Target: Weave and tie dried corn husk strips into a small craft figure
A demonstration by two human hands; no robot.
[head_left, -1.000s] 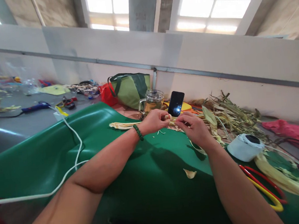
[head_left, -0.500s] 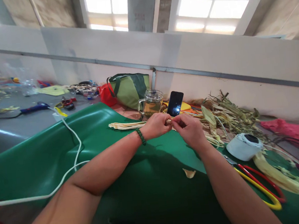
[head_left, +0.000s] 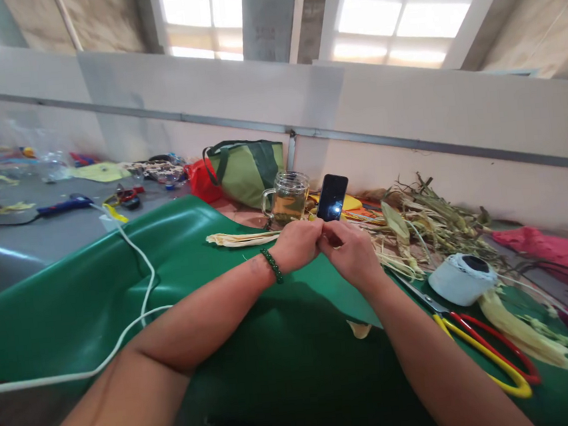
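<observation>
Well, had a glass mug (head_left: 290,202) and a dark phone (head_left: 333,197) just on the far side of the hands; had scissors (head_left: 438,306), a white spool (head_left: 458,284) and dried husks (head_left: 442,216) to the right, a pale husk bundle (head_left: 239,239) just left; held left hand (head_left: 297,245) and right hand (head_left: 352,250) together, backs up, fingertips mostly hidden; could not tell whether clamped on anything.

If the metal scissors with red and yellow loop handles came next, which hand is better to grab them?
Probably the right hand: the scissors lie just beside the bare right forearm. The left hand is farther away, with that forearm in between.
</observation>
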